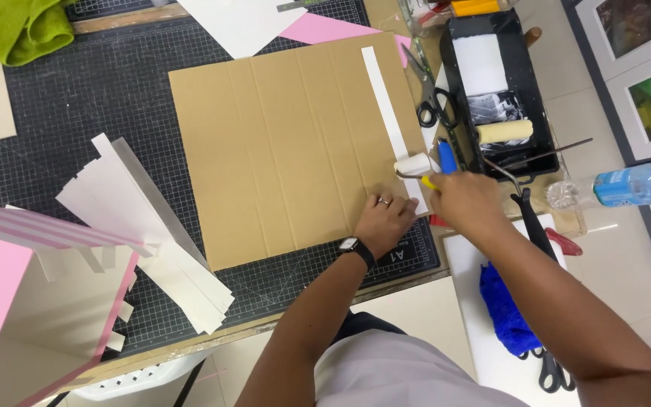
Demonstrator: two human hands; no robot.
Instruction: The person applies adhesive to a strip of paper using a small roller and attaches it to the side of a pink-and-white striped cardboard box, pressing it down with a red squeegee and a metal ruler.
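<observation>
Head view, right hand (467, 202) grip closed around mini roller (416, 165), roller just beyond fingers

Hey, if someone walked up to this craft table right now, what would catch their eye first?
Probably the big brown cardboard sheet in the middle of the black cutting mat, with a white paper strip running along its right side. At the strip's lower end the right hand works a small white roller while the left hand presses flat on the cardboard. A fan of white paper strips lies to the left.
</observation>
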